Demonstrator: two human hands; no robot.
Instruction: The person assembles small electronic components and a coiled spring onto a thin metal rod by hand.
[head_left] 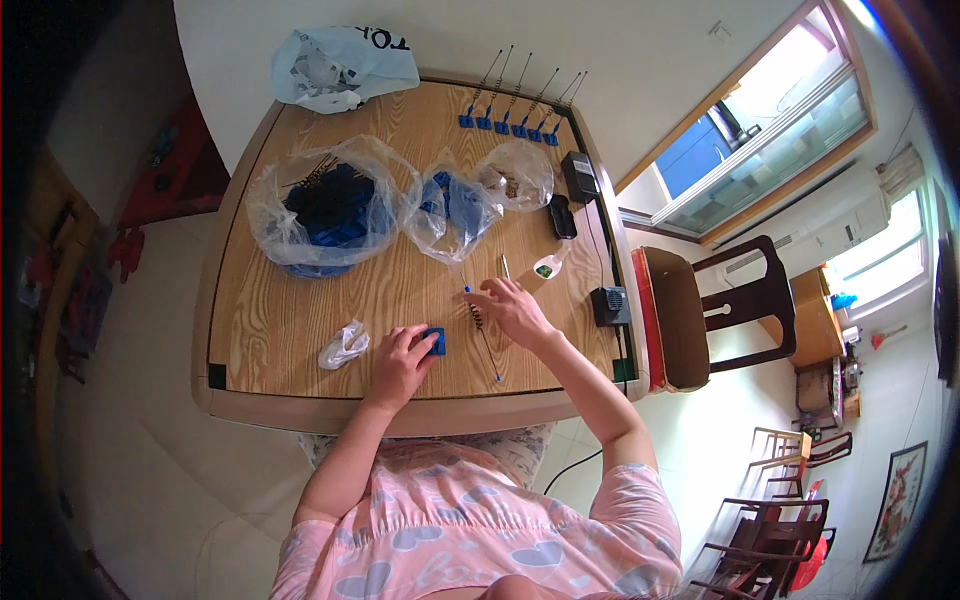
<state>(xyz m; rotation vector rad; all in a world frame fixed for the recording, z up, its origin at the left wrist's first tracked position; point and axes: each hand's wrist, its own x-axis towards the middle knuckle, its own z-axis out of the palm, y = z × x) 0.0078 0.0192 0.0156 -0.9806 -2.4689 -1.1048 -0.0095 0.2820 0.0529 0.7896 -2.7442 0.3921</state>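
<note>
Near the front edge of the wooden table, my left hand (402, 362) has its fingers closed on a small blue block (435, 342), which rests on the tabletop. To its right, my right hand (513, 311) pinches the upper end of a thin rod with a dark spring coil (477, 318) and blue tips. The rod slants toward me along the table, its lower tip near the edge. A crumpled white plastic bag (344, 345) lies left of my left hand. Just beyond my right fingers is a slim metallic tool (505, 266), partly hidden, with a small white scoop-shaped piece (549, 264) beside it.
Clear bags hold blue and dark parts (335, 215), more blue pieces (450, 212) and brownish bits (516, 180). Several spring rods on blue bases (503, 128) stand at the far edge. Black boxes (609, 307) with a cable line the right edge, near a chair (740, 305).
</note>
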